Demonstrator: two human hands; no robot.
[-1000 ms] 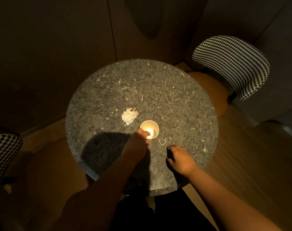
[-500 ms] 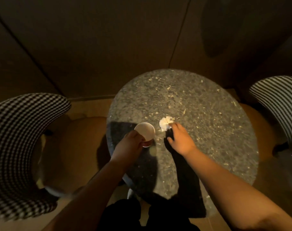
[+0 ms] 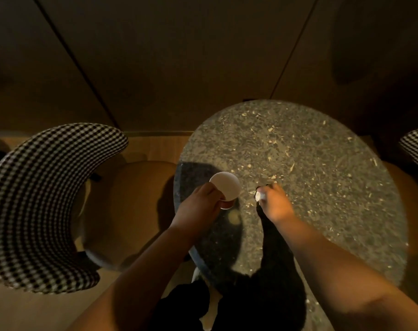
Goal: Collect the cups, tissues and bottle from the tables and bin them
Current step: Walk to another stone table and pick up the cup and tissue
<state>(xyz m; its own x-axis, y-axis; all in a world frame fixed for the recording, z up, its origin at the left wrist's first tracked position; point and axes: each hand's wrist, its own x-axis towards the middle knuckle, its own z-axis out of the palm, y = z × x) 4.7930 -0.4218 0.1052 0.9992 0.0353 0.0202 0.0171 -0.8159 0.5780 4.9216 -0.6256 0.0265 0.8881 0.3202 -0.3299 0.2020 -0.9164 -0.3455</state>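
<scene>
Fingers grip cup; others pinch tissue.

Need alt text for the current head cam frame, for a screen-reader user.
Seen from above in dim light, a person's left hand holds a white paper cup and the right hand grips a crumpled white tissue over a round speckled table. A chequered chair stands to the table's left.
</scene>
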